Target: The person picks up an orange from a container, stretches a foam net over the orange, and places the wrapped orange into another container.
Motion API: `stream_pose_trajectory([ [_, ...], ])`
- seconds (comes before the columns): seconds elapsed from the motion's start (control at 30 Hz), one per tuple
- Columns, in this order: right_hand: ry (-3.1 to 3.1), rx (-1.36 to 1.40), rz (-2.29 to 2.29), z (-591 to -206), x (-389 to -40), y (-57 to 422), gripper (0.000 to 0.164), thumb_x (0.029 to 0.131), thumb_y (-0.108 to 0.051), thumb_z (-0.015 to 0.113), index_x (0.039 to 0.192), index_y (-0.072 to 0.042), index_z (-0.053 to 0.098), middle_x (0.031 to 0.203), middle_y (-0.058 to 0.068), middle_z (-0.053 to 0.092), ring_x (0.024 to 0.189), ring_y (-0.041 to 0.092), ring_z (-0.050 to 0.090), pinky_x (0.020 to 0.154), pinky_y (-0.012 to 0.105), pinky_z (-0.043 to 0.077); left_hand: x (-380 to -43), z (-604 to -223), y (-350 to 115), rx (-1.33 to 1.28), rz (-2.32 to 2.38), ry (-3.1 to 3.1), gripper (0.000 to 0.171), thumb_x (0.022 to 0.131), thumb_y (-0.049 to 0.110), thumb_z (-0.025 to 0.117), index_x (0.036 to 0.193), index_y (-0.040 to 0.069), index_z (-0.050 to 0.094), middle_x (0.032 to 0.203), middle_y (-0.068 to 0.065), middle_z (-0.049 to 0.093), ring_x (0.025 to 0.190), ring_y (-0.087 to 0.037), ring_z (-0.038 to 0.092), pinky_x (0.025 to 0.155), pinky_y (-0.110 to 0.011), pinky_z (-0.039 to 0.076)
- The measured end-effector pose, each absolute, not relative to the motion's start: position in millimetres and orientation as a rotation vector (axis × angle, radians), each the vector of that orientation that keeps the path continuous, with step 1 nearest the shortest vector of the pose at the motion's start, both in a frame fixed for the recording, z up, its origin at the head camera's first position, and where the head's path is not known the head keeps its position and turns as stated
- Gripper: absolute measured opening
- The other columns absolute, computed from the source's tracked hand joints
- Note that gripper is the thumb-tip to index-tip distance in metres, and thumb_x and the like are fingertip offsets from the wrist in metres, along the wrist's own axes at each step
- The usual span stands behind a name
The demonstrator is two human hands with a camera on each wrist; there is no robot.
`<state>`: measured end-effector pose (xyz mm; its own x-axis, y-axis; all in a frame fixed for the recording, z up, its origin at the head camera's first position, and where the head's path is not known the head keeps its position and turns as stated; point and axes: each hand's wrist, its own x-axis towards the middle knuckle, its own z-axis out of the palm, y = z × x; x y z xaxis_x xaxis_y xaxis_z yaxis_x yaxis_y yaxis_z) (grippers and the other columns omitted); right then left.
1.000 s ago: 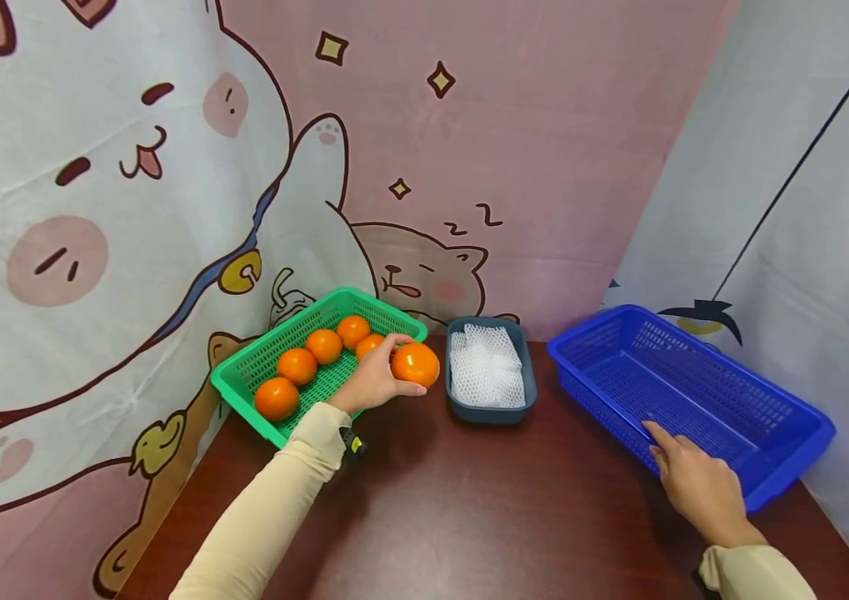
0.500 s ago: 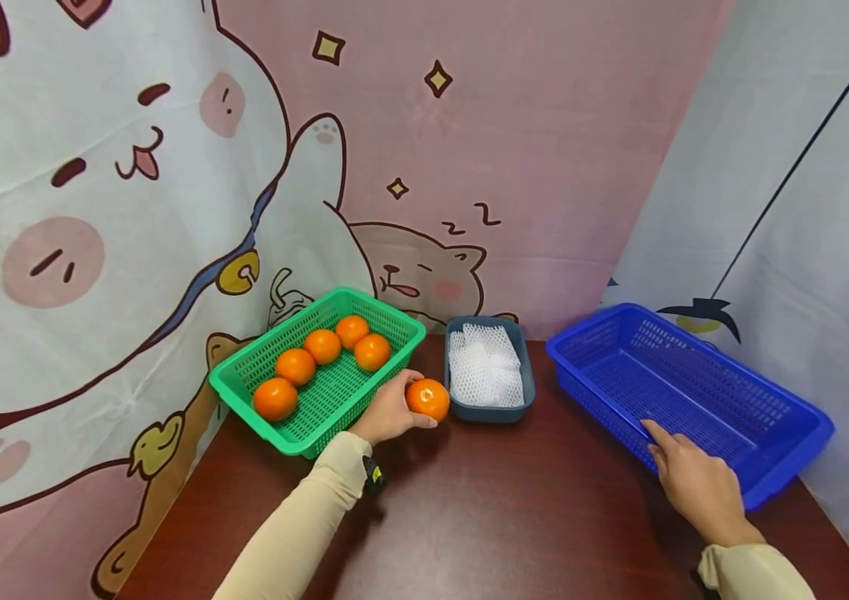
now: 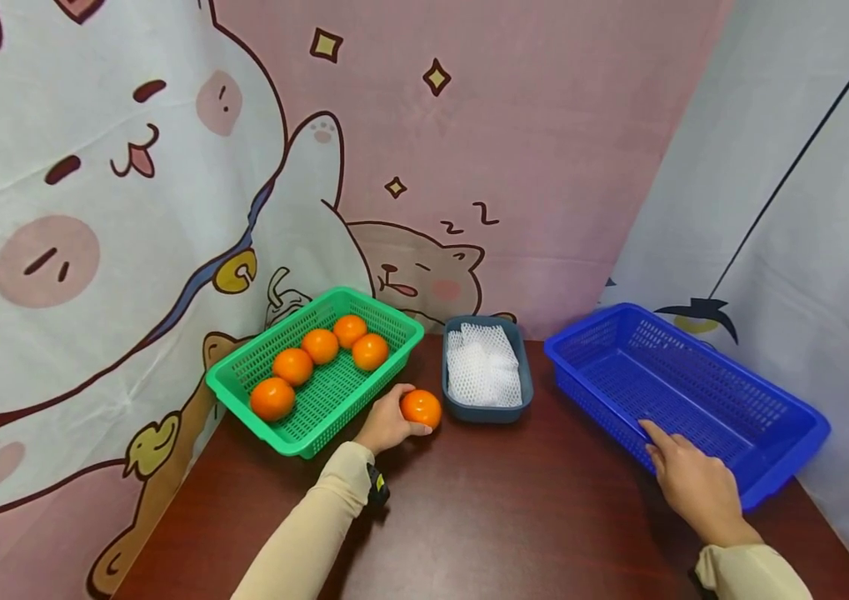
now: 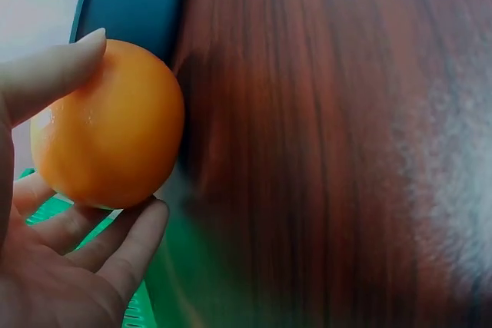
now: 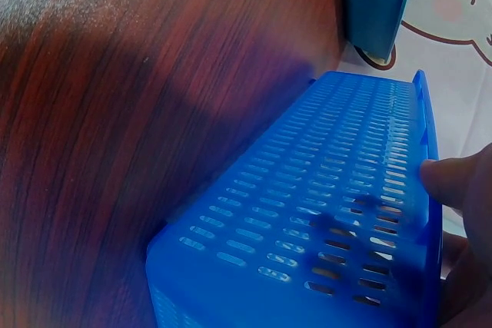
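My left hand (image 3: 387,422) holds an orange (image 3: 422,409) between the green basket and the small grey-blue tray. In the left wrist view the thumb lies on one side of the orange (image 4: 115,124) and the fingers curve against the other; whether it touches the table cannot be told. Several more oranges (image 3: 292,367) lie inside the green basket (image 3: 307,446). At the right, my right hand (image 3: 697,492) grips the near rim of a blue basket (image 3: 596,406). The right wrist view has the thumb at the rim of the blue basket (image 5: 292,182), other fingers partly hidden behind it.
White foam netting (image 3: 486,367) fills the grey-blue tray (image 3: 487,414), which stands between the two baskets at the back. A dark red wooden table (image 3: 514,508) lies under everything. Cartoon-printed cloth (image 3: 544,167) rises behind it.
My left hand has brought the orange out from over the green basket, down toward the table beside the tray. The right hand stays on the blue basket's rim.
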<state>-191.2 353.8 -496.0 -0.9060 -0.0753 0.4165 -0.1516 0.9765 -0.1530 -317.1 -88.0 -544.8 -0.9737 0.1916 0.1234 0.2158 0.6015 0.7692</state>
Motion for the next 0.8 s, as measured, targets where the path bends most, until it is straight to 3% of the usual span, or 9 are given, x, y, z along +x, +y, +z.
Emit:
stream_pose_trajectory([
  [0.53, -2.696, 0.165, 0.259, -498.7, -191.7, 353.0, 0.036, 0.093, -0.014, 0.063, 0.129, -0.013, 0.056, 0.087, 0.018, 0.063, 0.054, 0.048, 0.054, 0.041, 0.058, 0.038, -315.8, -543.4, -89.9, -0.401, -1.275, -2.821, 0.083, 0.067, 0.026, 0.089, 0.138, 0.01, 0.05, 0.128, -0.014, 0.056, 0.109, -0.033, 0.055, 0.093, -0.048, 0.044],
  [0.8, -2.694, 0.172, 0.248, -496.9, -191.2, 353.5, 0.037, 0.092, -0.014, 0.063, 0.128, -0.013, 0.056, 0.083, 0.016, 0.061, 0.051, 0.045, 0.053, 0.04, 0.056, 0.037, -312.2, -523.9, -91.4, -0.454, -1.26, -2.791, 0.085, 0.069, 0.027, 0.088, 0.142, 0.014, 0.047, 0.137, -0.012, 0.049, 0.118, -0.031, 0.051, 0.097, -0.046, 0.043],
])
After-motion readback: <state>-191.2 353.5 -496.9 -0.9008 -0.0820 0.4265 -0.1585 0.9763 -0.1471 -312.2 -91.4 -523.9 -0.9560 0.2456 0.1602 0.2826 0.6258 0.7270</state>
